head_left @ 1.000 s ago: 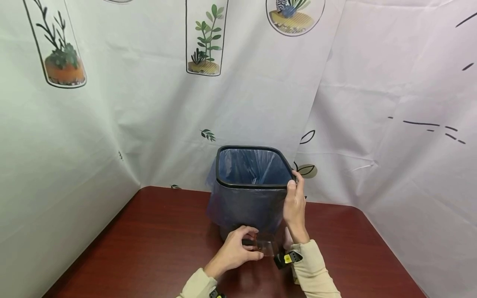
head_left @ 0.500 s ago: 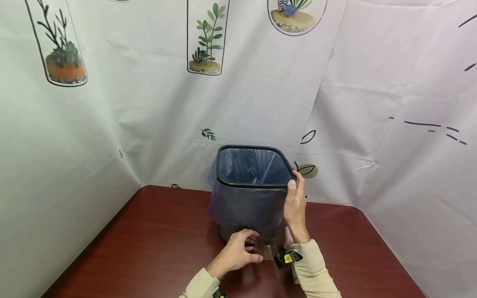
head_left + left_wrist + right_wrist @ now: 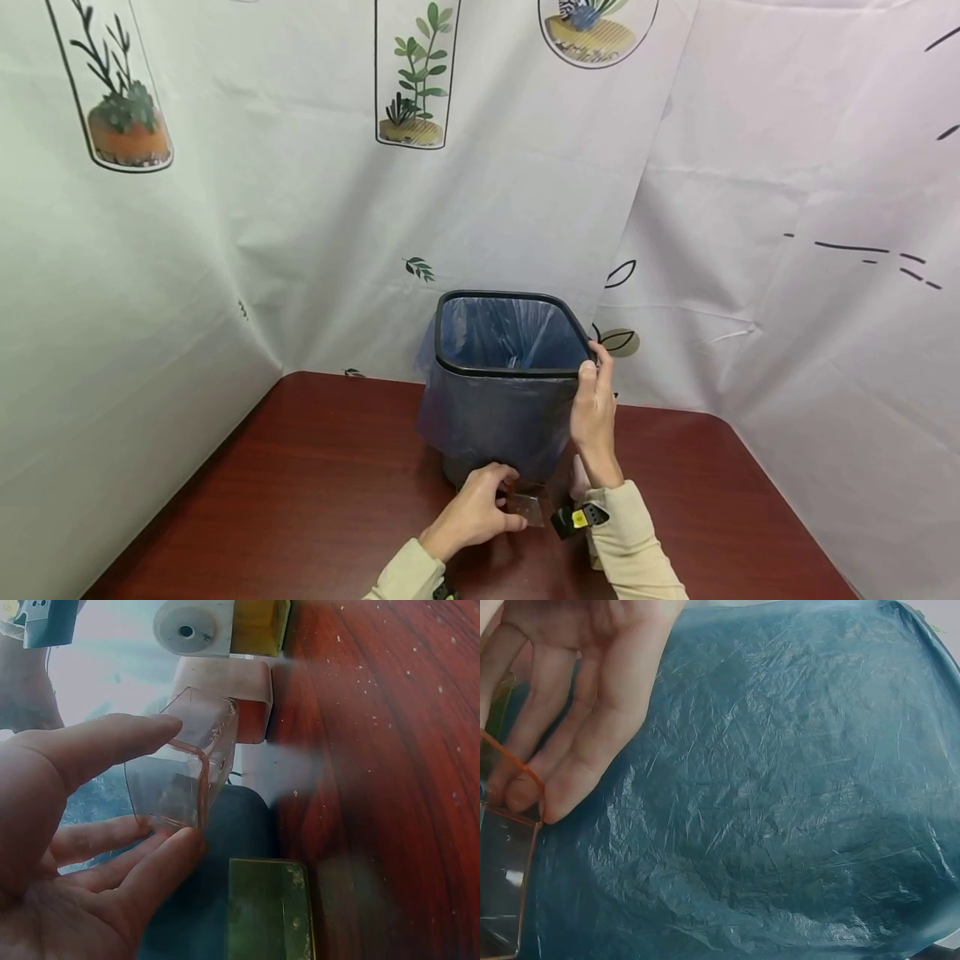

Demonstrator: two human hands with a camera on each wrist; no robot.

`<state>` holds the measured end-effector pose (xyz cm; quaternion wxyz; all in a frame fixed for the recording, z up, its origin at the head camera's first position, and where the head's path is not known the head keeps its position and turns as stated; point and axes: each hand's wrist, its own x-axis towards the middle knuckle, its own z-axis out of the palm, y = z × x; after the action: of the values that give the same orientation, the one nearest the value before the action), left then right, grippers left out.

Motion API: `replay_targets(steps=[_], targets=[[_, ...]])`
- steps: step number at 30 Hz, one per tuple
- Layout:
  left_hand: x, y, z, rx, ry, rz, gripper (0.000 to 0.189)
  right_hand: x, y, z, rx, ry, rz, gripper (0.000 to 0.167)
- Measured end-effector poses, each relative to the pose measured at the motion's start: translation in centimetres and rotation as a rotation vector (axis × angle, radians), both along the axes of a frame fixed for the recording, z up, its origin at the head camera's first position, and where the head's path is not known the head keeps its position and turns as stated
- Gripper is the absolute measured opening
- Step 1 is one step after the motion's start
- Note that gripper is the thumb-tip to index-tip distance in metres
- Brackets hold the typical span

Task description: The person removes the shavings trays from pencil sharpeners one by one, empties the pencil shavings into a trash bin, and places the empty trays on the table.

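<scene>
A dark bin (image 3: 510, 372) with a black rim stands on the table, lined with a translucent blue bag (image 3: 502, 417) that hangs over its outside. My right hand (image 3: 595, 408) grips the rim at the near right corner, thumb on the near side. Low in front of the bin, my left hand (image 3: 480, 508) holds a small clear plastic box (image 3: 528, 508) between thumb and fingers. Its orange-tinted edge shows in the left wrist view, where the clear box (image 3: 176, 772) is tilted. In the right wrist view, the left hand (image 3: 577, 697) and the clear box (image 3: 506, 877) overlap the bag.
Along the red-brown table (image 3: 322, 483), the left wrist view shows a green box (image 3: 270, 907), a pale pinkish block (image 3: 251, 697), a white round piece with a hole (image 3: 191, 630) and a yellow block (image 3: 259, 626). White printed cloth (image 3: 300, 208) surrounds the table.
My left hand has shifted slightly downward in the head view, and the clear box in it has turned a little. The right hand stays on the bin's rim.
</scene>
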<state>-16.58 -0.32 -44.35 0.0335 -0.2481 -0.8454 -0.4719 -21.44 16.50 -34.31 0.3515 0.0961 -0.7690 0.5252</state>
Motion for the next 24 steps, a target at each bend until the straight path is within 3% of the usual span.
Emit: replay_targets(steps=[12, 24], targets=[[-0.20, 0.25, -0.32, -0.071, -0.029, 0.015, 0.052, -0.01, 0.07, -0.04, -0.005, -0.008, 0.009, 0.045], [-0.12, 0.54, -0.67, -0.182, 0.005, 0.048, 0.050, 0.04, 0.09, -0.10, -0.003, -0.010, 0.002, 0.043]])
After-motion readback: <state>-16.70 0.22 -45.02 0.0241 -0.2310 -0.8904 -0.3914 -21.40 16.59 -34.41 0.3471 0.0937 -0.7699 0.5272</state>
